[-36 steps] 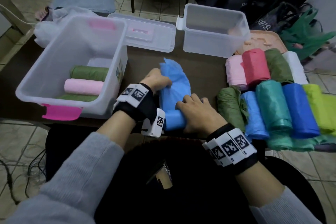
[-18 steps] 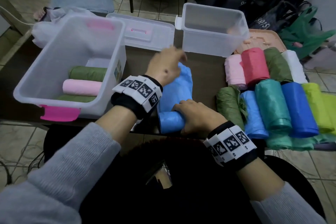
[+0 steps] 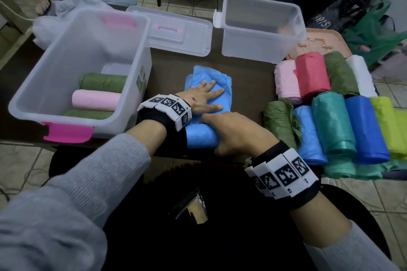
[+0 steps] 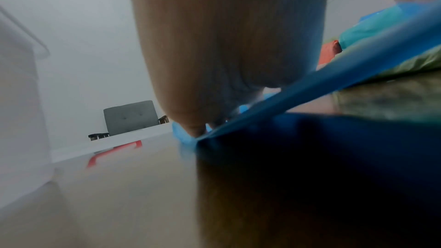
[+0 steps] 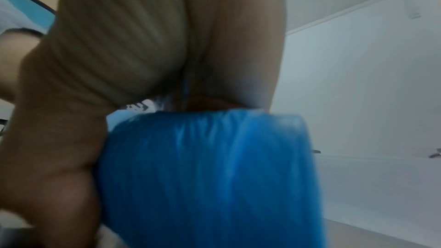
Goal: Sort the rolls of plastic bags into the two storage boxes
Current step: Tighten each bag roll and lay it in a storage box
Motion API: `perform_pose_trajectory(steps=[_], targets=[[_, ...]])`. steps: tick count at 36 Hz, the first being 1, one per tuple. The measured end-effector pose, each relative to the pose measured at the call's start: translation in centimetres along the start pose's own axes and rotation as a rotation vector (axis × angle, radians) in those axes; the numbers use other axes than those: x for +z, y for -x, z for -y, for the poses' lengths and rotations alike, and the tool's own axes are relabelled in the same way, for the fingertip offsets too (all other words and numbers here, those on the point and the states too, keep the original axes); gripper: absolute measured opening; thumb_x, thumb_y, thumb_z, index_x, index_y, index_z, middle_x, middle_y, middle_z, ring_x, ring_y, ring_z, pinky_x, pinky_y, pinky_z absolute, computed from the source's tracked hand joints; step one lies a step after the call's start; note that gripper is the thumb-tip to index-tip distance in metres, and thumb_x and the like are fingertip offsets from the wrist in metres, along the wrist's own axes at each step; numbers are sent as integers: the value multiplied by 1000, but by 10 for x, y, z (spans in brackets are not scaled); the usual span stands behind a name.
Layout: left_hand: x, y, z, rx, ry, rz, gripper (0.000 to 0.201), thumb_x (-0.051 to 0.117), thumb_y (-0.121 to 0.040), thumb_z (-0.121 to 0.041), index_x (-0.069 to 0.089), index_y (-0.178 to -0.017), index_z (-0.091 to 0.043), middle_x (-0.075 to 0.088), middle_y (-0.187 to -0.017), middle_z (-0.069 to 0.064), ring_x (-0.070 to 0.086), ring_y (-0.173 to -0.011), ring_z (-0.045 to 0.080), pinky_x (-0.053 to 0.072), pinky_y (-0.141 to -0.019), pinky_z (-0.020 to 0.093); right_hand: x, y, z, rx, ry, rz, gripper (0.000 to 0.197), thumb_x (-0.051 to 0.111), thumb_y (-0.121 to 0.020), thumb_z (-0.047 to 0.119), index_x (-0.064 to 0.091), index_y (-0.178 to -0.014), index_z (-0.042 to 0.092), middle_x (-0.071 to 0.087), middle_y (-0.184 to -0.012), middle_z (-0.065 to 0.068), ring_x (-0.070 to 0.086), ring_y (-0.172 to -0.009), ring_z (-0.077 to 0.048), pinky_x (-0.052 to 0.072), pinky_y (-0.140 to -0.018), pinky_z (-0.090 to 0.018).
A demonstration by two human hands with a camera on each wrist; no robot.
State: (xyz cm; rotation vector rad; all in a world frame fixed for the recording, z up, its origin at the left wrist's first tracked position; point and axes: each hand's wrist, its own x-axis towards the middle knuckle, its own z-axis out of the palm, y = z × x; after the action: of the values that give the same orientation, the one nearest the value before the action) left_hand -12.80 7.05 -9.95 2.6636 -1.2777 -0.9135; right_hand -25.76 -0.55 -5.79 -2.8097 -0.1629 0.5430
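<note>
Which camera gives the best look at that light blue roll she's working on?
The head view: it shows the whole light blue roll and its flattened loose end. The right wrist view shows only the rolled part up close; the left wrist view shows a blurred blue edge.

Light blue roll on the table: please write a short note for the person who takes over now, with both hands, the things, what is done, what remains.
Left hand: flat, fingers straight, pressing the loose tail of the light blue roll onto the table.
Right hand: curled round the rolled part at the near table edge.
Done: two green rolls and one pink roll lie in the left box.
Left: finish rolling this one and box it; the right box looks empty; the pile of rolls on the right is unsorted.
</note>
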Motion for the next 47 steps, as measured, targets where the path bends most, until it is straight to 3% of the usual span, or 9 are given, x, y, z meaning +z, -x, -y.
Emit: perform_pose_trajectory(steps=[15,21,26,29,32,35,38,43,47], targets=[[-1,-2,2,6,31,-27,66,40,-96,-48,6,-150,-32,-10,-159,1,-10,-146,21,-1,-118,42,22,-14,-12,97,-225,57,64,87,-55,29,42,-101,24,57,-99,-4,56,-92,-26,50,-79,-41],[-11,3,2,-5,133,-21,70,51,-95,-37,11,-151,-27,-3,-160,0,-4,-147,18,7,-117,44,27,-9,-15,74,-242,1,56,87,-52,32,46,-90,25,56,-91,2,57,-85,-22,50,-74,-41],[-17,6,3,-36,189,-64,83,60,-90,-34,3,-150,-32,10,-159,-3,17,-144,22,21,-115,38,21,-14,-16,74,-129,9,57,87,-54,43,58,-98,20,39,-96,4,34,-93,-13,35,-80,-31],[-18,10,1,2,268,-158,78,64,-88,-27,16,-150,-26,23,-155,1,26,-141,22,25,-112,35,17,-21,-19,99,-150,67,58,87,-50,49,58,-92,22,49,-88,5,42,-91,-16,33,-73,-29],[-23,17,-3,9,284,-224,45,61,-90,-23,50,-133,-17,40,-145,4,40,-131,19,31,-107,32,14,-25,-23,114,-233,112,61,91,-49,41,56,-95,22,56,-90,5,53,-88,-16,40,-64,-25],[-30,30,-7,-49,318,-119,21,58,-92,-21,67,-109,-13,67,-110,2,60,-95,12,46,-89,29,14,-25,-27,137,-334,120,78,92,-48,36,44,-108,23,50,-104,7,49,-96,-13,40,-78,-25],[-30,42,-3,-101,454,59,18,64,-89,-17,69,-103,-8,69,-81,-1,65,-75,8,53,-76,24,12,-25,-28,157,-330,144,75,92,-48,38,42,-103,23,50,-97,9,50,-94,-13,39,-74,-26],[-21,54,1,-136,381,116,19,81,-71,-32,75,-88,-25,73,-90,-4,67,-90,11,54,-89,29,12,-26,-28,173,-278,129,69,91,-46,44,47,-95,22,55,-96,5,49,-85,-13,39,-64,-26],[-16,53,3,-147,361,137,14,76,-77,-31,74,-90,-30,72,-94,-6,64,-92,11,51,-94,32,11,-22,-25,173,-206,76,68,86,-51,53,53,-102,21,52,-102,3,43,-101,-16,37,-80,-30]])
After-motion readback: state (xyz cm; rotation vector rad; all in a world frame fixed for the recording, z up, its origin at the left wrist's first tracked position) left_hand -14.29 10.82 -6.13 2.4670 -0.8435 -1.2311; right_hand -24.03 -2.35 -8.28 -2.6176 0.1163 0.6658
